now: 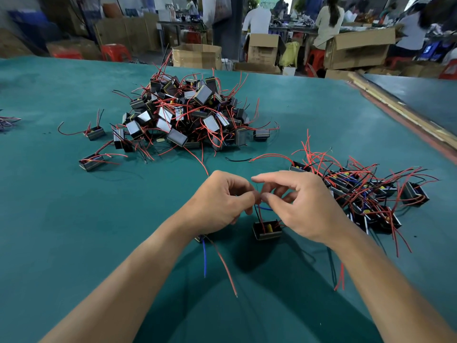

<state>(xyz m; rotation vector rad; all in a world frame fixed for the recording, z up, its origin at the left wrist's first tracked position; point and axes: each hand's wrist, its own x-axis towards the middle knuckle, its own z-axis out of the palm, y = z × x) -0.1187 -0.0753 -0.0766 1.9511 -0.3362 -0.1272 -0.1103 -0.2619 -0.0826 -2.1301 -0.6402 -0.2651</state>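
A small black box-shaped module (267, 230) with a yellow part inside hangs just above the green table (61, 219), below my hands. Thin black and red wires rise from it to my fingertips. My left hand (220, 201) pinches those wires between thumb and fingers. My right hand (299, 204) pinches the wire ends right beside it, index finger stretched out. A second module is mostly hidden under my left wrist, and a blue wire (204, 258) and a red wire (226, 268) trail from it toward me.
A big heap of the same modules (188, 115) with red wires lies at the table's middle back. A smaller flat pile (366, 194) sits to the right of my right hand. Loose modules (91, 162) lie at left. Cardboard boxes and seated people are beyond the table.
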